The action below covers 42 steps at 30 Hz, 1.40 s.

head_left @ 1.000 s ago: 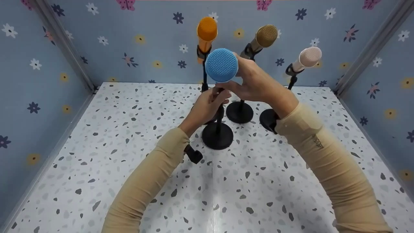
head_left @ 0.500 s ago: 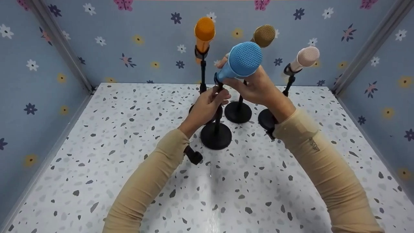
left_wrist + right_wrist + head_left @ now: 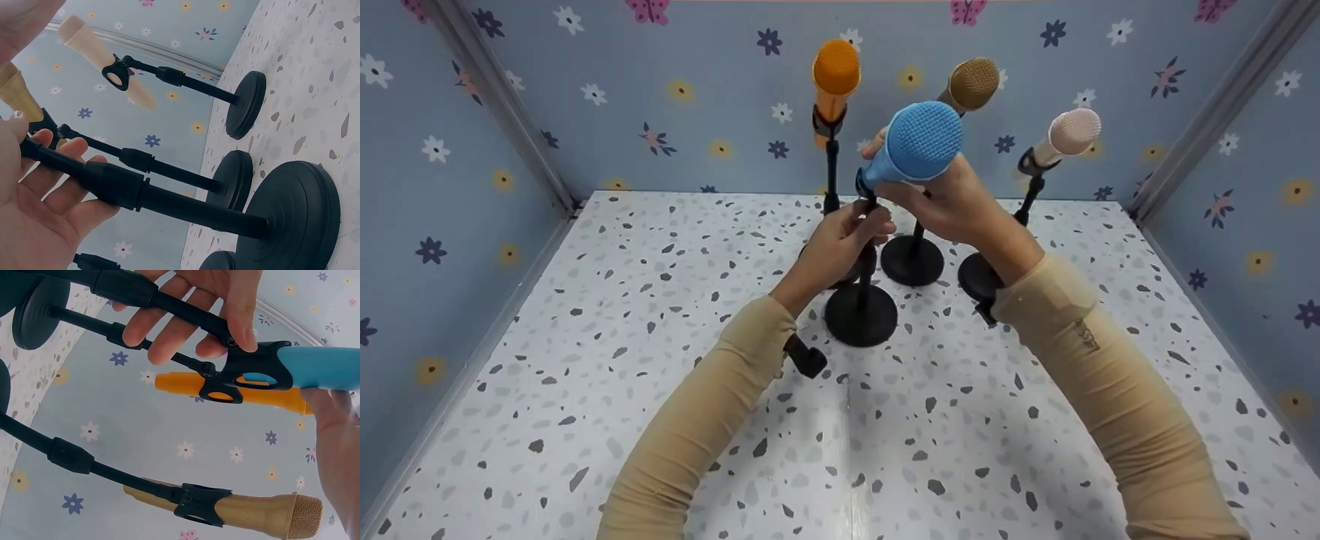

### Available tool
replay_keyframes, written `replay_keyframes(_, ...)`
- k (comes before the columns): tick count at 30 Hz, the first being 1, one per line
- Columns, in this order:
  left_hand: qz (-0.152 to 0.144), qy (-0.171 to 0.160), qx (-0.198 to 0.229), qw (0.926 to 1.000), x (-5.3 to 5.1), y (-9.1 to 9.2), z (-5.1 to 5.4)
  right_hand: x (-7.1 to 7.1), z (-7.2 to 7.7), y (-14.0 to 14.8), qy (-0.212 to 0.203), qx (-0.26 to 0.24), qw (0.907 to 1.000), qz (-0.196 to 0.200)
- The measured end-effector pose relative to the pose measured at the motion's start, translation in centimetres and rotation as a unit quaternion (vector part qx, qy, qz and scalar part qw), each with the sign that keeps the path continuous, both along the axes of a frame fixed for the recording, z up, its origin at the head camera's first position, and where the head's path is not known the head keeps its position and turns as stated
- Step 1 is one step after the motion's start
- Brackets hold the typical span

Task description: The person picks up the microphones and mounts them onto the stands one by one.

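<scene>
A blue microphone tilts up toward the head camera, its lower end in the black clip of a stand. My right hand grips the microphone's body from behind and the right. Just below the clip, my left hand holds the upper pole of that stand, fingers around it. The stand's round base rests on the floor. In the left wrist view the pole crosses the palm and curled fingers.
Behind stand an orange microphone, a gold microphone and a pale pink microphone, each on a black stand. Another black stand piece shows beside the left sleeve. A flowered wall closes the back.
The blue microphone has swung right from facing the camera, and its body and clip now show. My right hand moved with it; the left hand stays on the pole.
</scene>
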<state>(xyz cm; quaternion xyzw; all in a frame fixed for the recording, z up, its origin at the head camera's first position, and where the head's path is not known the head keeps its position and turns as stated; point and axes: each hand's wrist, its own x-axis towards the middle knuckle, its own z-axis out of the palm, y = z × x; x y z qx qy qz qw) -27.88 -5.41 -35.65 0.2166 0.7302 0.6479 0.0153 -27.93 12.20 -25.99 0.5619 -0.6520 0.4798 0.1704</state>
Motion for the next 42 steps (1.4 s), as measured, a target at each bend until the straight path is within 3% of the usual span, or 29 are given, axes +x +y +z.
replay_keyframes(3,-0.01,0.006,-0.007,0.9999,-0.2,-0.3,0.0,-0.1,0.1,-0.1,0.009,0.007,0.9999,-0.01)
replay_keyframes(9,-0.053,0.038,-0.023,0.9976,-0.5,-0.8,-0.4,-0.3,0.0,0.0,-0.006,0.019,0.9997,-0.015)
replay_keyframes(12,-0.061,0.044,-0.032,0.9966,-0.6,-1.0,-0.6,-0.4,-0.3,0.0,-0.015,0.028,0.9993,-0.02)
replay_keyframes(22,-0.066,0.068,-0.048,0.9944,-0.7,-0.9,-0.9,-0.7,-1.0,0.1,-0.013,0.02,0.9994,-0.026)
replay_keyframes(28,-0.058,0.059,-0.047,0.9955,-0.6,-0.9,-0.9,-0.9,-1.2,0.0,-0.004,0.021,0.9992,-0.034)
replay_keyframes(35,-0.053,0.053,-0.05,0.9959,-0.5,-0.9,-1.0,-0.7,-1.4,-0.1,-0.037,0.022,0.9984,-0.037)
replay_keyframes(42,-0.052,0.052,-0.045,0.9963,-0.5,-0.9,-0.9,-0.9,-1.5,-0.1,-0.025,0.015,0.9984,-0.049)
